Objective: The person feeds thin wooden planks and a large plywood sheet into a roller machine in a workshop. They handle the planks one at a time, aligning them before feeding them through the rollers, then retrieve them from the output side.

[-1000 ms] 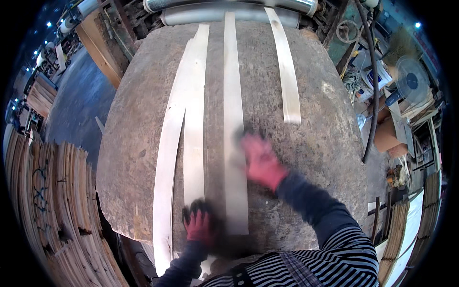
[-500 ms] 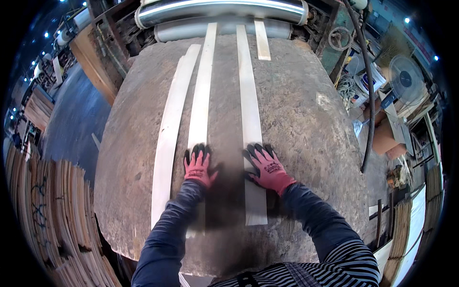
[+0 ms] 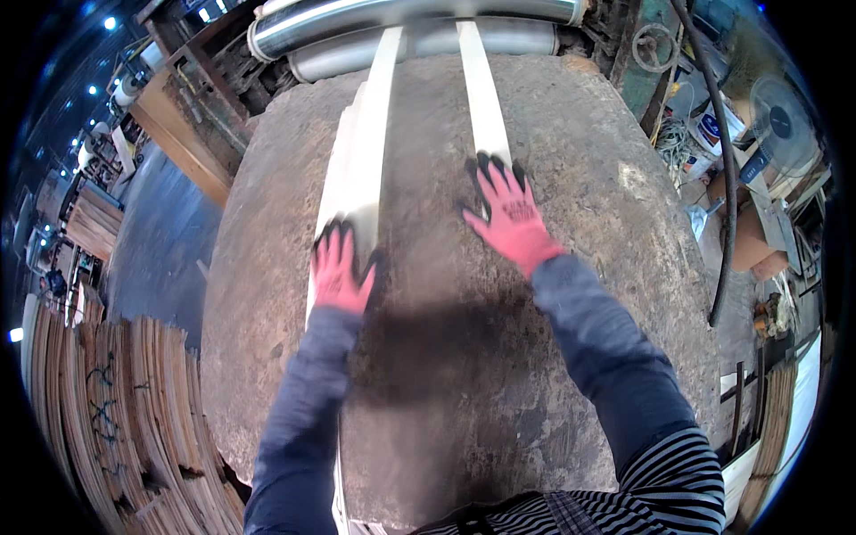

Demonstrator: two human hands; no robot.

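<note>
My left hand (image 3: 339,269), in a pink glove with black fingertips, lies flat with spread fingers on pale wood veneer strips. One long strip (image 3: 382,107) reaches from there to the rollers; a second strip (image 3: 341,165) lies close along its left side, partly overlapped or touching. Farther forward, my right hand (image 3: 510,216) rests open, its fingertips on the near end of another veneer strip (image 3: 486,102). That strip's far end meets the lower roller (image 3: 428,45). Neither hand grips anything.
A shiny metal roller (image 3: 410,20) spans the far edge of the worn table (image 3: 580,357). Stacked veneer sheets (image 3: 134,410) stand at the lower left. On the right are a hanging black hose (image 3: 729,205), a fan (image 3: 780,120) and a cardboard box (image 3: 749,236).
My right hand has moved forward, and its strip has slid toward the rollers. My left hand has shifted forward and left; the left strips lie closer together. The short far strip is gone from view.
</note>
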